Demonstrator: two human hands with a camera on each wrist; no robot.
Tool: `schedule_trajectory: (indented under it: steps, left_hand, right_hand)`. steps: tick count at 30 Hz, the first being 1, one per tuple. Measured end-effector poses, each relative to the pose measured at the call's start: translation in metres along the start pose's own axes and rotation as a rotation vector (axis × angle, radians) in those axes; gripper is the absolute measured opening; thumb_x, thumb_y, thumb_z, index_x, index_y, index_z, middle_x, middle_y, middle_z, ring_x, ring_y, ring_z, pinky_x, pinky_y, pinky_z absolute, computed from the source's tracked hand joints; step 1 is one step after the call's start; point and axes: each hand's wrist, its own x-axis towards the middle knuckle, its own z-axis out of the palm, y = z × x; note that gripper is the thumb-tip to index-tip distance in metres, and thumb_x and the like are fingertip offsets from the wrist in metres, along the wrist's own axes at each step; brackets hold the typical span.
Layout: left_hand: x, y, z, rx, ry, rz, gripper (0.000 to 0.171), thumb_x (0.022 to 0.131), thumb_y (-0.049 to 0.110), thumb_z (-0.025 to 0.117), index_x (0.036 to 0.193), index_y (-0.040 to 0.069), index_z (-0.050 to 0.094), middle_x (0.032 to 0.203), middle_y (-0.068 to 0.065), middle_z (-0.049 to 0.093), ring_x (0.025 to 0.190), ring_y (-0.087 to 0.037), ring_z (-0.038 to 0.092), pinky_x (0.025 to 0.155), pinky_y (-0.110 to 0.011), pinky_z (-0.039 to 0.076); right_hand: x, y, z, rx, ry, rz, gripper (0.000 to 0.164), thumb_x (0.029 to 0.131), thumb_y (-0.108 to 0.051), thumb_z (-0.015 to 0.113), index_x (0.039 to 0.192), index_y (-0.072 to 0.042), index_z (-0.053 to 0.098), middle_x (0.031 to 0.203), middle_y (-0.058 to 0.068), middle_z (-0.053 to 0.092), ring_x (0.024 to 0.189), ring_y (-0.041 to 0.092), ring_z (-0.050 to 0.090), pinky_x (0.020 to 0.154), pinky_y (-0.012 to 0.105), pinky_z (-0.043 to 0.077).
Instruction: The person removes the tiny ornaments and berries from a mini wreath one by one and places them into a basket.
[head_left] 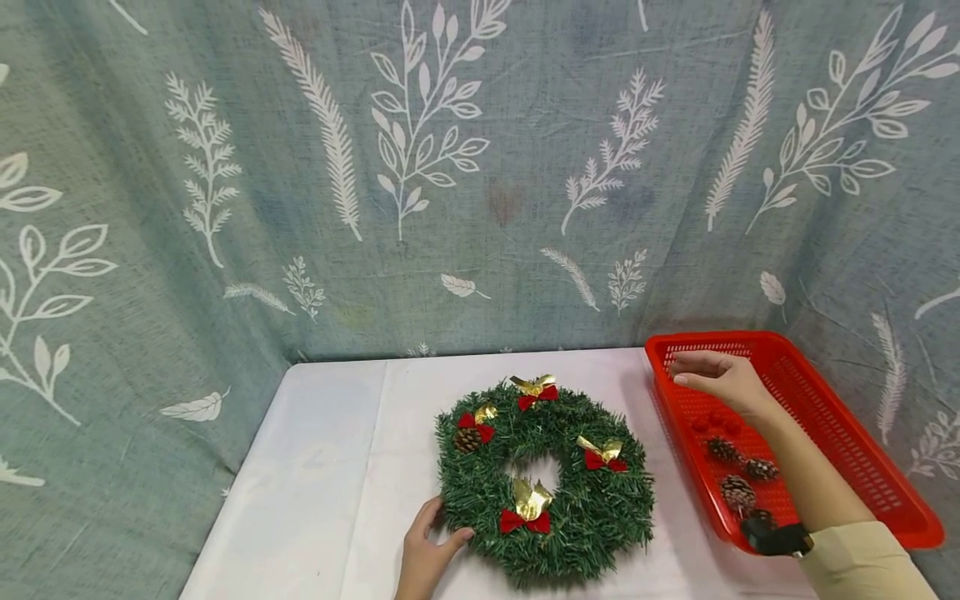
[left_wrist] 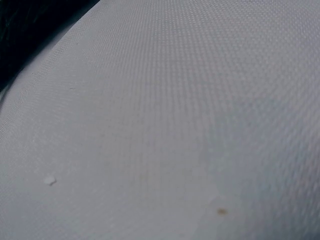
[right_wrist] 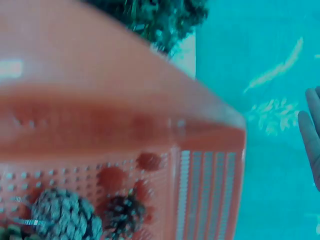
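A green wreath (head_left: 592, 517) lies on the white table. It bears several red bows topped with gold ribbon, and a pine cone (head_left: 467, 440) sits at its upper left. My left hand (head_left: 431, 546) grips the wreath's lower left edge between thumb and fingers. Above the red basket (head_left: 832, 417) hangs my right hand (head_left: 723, 379), thumb and fingers apart, with nothing visible between them. Pine cones (head_left: 738, 493) and small red balls (head_left: 716, 422) lie in the basket below it. In the right wrist view only a few fingers (right_wrist: 312, 140) show at the right edge.
The white tabletop (head_left: 322, 467) stretches to the left of the wreath. A grey-green curtain (head_left: 510, 275) with white leaf prints encloses the back and sides. The basket's raised rim (head_left: 678, 442) stands just right of the wreath.
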Motion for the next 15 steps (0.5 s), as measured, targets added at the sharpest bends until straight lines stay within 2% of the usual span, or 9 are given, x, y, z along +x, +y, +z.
schedule_trajectory:
  steps: [4, 8, 12, 15]
  left_hand:
    - [0.0, 0.0, 0.0, 0.003, -0.009, -0.019, 0.062, 0.07, 0.028, 0.083, 0.122, 0.002, 0.061, 0.12, -0.008, 0.062, 0.108, -0.021, 0.057, 0.091, -0.035, 0.051]
    - [0.001, 0.001, -0.001, -0.006, -0.019, -0.021, 0.061, 0.071, 0.029, 0.083, 0.122, 0.004, 0.061, 0.12, -0.007, 0.061, 0.108, -0.018, 0.057, 0.091, -0.033, 0.051]
    - [0.0, 0.002, -0.001, -0.006, -0.011, -0.002, 0.059, 0.07, 0.028, 0.083, 0.121, 0.005, 0.062, 0.118, -0.004, 0.062, 0.106, -0.013, 0.057, 0.09, -0.03, 0.051]
    - [0.0, 0.002, -0.001, -0.001, 0.003, 0.014, 0.059, 0.069, 0.026, 0.084, 0.119, 0.005, 0.063, 0.117, -0.003, 0.063, 0.104, -0.011, 0.057, 0.09, -0.03, 0.051]
  right_hand:
    - [0.001, -0.009, 0.009, 0.032, 0.01, -0.049, 0.042, 0.088, -0.012, 0.068, 0.127, -0.003, 0.059, 0.106, -0.015, 0.068, 0.097, 0.002, 0.065, 0.08, 0.018, 0.054]
    - [0.0, -0.018, 0.019, 0.099, 0.035, -0.118, 0.038, 0.087, -0.005, 0.068, 0.124, -0.007, 0.063, 0.107, -0.012, 0.069, 0.097, 0.005, 0.066, 0.079, 0.02, 0.055]
    - [0.0, -0.025, 0.029, 0.169, 0.035, -0.166, 0.04, 0.086, 0.001, 0.067, 0.125, -0.002, 0.061, 0.109, -0.007, 0.07, 0.096, 0.006, 0.066, 0.078, 0.019, 0.055]
    - [-0.001, -0.028, 0.037, 0.174, -0.004, -0.193, 0.045, 0.086, 0.003, 0.066, 0.129, 0.004, 0.055, 0.115, -0.006, 0.068, 0.102, 0.006, 0.065, 0.08, 0.021, 0.055]
